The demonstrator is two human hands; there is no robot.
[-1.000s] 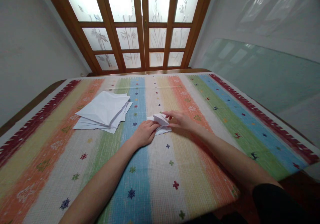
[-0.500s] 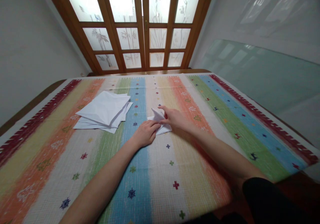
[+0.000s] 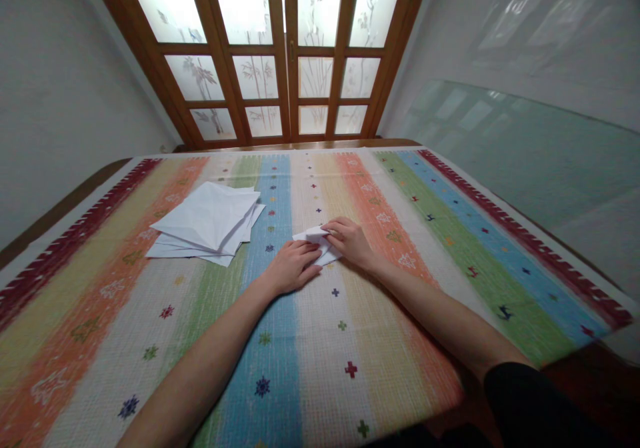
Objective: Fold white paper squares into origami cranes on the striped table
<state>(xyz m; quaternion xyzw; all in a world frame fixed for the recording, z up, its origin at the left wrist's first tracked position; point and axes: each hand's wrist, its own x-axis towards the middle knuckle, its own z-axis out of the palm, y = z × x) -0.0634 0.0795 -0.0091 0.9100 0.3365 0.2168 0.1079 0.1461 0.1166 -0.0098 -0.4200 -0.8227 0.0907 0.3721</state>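
A small piece of folded white paper lies on the striped tablecloth, partly covered by both hands. My left hand rests over the paper's left side, fingers stretched out flat and thumb apart. At the upper right edge, my right hand has its fingers bent together on a fold of the paper. The exact grip of its thumb is hidden. To the left lies a loose stack of white paper sheets, the top one creased and lifting a little at its corner.
The cloth covers a wooden table whose edge shows at the back left. Behind it stand wooden doors with glass panes. A pale glass panel leans along the right wall.
The paper flap that stood up between my hands now lies lower. My right hand has come down with it, and my left thumb has spread away from the fingers.
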